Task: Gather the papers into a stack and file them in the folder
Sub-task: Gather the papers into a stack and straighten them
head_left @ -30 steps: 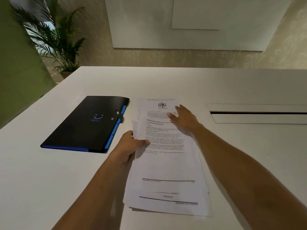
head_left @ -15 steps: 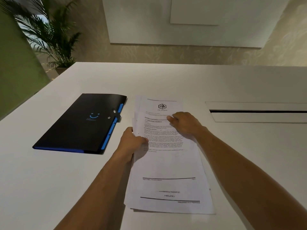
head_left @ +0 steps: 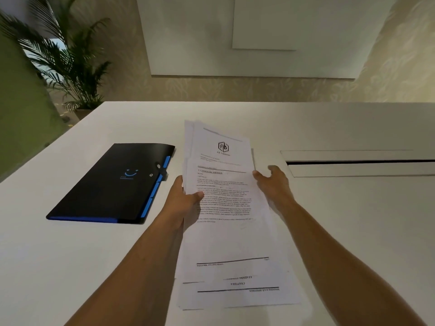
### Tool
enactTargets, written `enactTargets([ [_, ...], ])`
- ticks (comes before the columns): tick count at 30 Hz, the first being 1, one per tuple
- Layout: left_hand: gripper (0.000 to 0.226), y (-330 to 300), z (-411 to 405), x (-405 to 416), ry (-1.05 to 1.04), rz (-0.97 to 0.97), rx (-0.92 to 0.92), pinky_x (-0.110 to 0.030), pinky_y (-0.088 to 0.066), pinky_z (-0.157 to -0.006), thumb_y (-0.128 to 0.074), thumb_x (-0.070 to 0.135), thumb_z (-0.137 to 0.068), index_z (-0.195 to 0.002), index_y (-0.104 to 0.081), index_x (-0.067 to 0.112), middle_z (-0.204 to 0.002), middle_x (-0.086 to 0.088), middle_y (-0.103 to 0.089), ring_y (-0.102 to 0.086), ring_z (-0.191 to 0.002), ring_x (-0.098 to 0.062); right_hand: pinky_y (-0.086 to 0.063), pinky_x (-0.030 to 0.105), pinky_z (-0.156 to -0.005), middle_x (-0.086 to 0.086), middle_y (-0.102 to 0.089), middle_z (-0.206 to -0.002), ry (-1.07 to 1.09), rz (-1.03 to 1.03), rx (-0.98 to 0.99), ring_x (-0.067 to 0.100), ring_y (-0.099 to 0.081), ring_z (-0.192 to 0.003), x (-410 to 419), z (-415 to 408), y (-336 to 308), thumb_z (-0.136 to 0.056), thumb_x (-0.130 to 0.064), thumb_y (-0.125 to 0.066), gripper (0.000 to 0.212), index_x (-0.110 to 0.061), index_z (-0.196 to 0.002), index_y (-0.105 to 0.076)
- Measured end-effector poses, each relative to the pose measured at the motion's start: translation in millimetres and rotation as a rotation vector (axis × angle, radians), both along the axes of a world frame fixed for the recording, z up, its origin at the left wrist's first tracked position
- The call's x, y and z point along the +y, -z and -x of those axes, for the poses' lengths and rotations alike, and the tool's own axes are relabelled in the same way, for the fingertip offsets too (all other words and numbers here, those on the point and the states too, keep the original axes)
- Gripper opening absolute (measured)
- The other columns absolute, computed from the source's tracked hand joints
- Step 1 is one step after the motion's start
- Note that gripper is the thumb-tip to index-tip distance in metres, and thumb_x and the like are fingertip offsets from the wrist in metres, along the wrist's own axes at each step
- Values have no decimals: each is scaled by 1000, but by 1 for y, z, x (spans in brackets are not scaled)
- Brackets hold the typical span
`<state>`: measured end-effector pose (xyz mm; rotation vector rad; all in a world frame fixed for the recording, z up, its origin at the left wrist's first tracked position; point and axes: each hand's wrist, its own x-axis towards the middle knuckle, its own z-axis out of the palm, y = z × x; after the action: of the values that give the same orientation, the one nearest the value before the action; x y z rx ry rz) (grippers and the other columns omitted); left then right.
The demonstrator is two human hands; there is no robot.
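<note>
A loose stack of printed white papers (head_left: 226,231) is raised off the white table at its far end, its sheets slightly fanned. My left hand (head_left: 182,201) grips the stack's left edge, thumb on top. My right hand (head_left: 274,184) holds the right edge from the side, fingers curled under it. A black folder (head_left: 113,184) with blue tabs and a blue smiley lies closed on the table, just left of the papers.
A white table (head_left: 70,255) carries everything. A long cable slot (head_left: 360,163) is set into the tabletop at the right. A potted palm (head_left: 68,64) stands past the table's far left corner, in front of a patterned wall.
The stack lay flat with my right palm pressing on it. Now both hands grip its side edges and its far end has lifted off the table.
</note>
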<state>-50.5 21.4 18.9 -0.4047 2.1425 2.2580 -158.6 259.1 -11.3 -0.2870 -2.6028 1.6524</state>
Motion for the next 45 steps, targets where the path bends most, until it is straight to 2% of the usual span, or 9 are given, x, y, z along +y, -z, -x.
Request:
enactTargets([
  [3,48,-9,-3,-3,22,3,116,-33,-60,-61,-66,4,-86,-124,-47,27,-113,-1,-65,-70,-93,-21,-48,46,-100,6,-56,-138,72,125,-107,27,-59,-118,19,-15,-6,-67,-58,-71,88,-16,-140,-45],
  [5,54,-19,-5,-6,38,111,198,-47,-59,-80,-70,13,-85,-130,-45,27,-120,-1,-64,-66,-106,-25,-52,44,-95,5,-69,-121,5,272,-124,30,-65,-112,30,-25,-10,-69,-55,-77,65,-10,-113,-58],
  [9,56,-38,-8,-6,65,118,297,-51,-56,-85,-73,21,-82,-129,-46,32,-120,4,-65,-66,-106,-22,-54,43,-94,10,-70,-122,-419,708,-108,28,-66,-114,36,-54,-33,-85,-36,-74,52,-7,-127,-62],
  [13,54,-55,-11,1,61,152,371,-54,-55,-86,-72,19,-83,-129,-45,28,-124,2,-62,-63,-111,-25,-53,45,-95,9,-69,-124,-450,571,131,25,-65,-114,24,-70,-60,-89,-11,-70,41,-8,-128,-60],
  [18,48,-91,-10,2,-5,150,525,-52,-56,-85,-69,11,-86,-127,-44,18,-125,-3,-62,-64,-110,-24,-59,37,-84,0,-75,-109,-365,456,345,19,-72,-100,19,-76,-108,-85,-15,-75,29,-14,-113,-68],
  [24,45,-132,-11,8,-78,264,701,-41,-60,-80,-68,19,-87,-113,-41,43,-119,7,-58,-63,-107,-20,-61,34,-75,0,-76,-106,-369,392,554,20,-73,-96,19,-79,-158,-81,-18,-79,31,-15,-110,-69],
  [29,54,-127,-10,14,-88,246,668,-40,-60,-79,-69,14,-85,-122,-34,31,-118,1,-56,-62,-106,-21,-61,37,-77,7,-74,-107,-351,401,544,22,-73,-96,12,-79,-155,-77,-10,-82,47,-6,-120,-62],
  [38,57,-109,-4,19,-159,202,598,-16,-54,-55,-71,13,-82,-124,-36,28,-109,8,-60,-64,-97,-16,-61,31,-67,1,-70,-103,-231,414,572,16,-72,-89,0,-86,-138,-67,-15,-80,53,-25,-112,-54],
  [45,49,-95,-5,23,-172,172,542,-36,-59,-74,-71,14,-79,-117,-42,30,-110,6,-61,-63,-100,-20,-57,19,-63,-9,-65,-103,-221,296,540,7,-68,-91,-1,-89,-122,-65,-13,-71,54,-40,-105,-48],
])
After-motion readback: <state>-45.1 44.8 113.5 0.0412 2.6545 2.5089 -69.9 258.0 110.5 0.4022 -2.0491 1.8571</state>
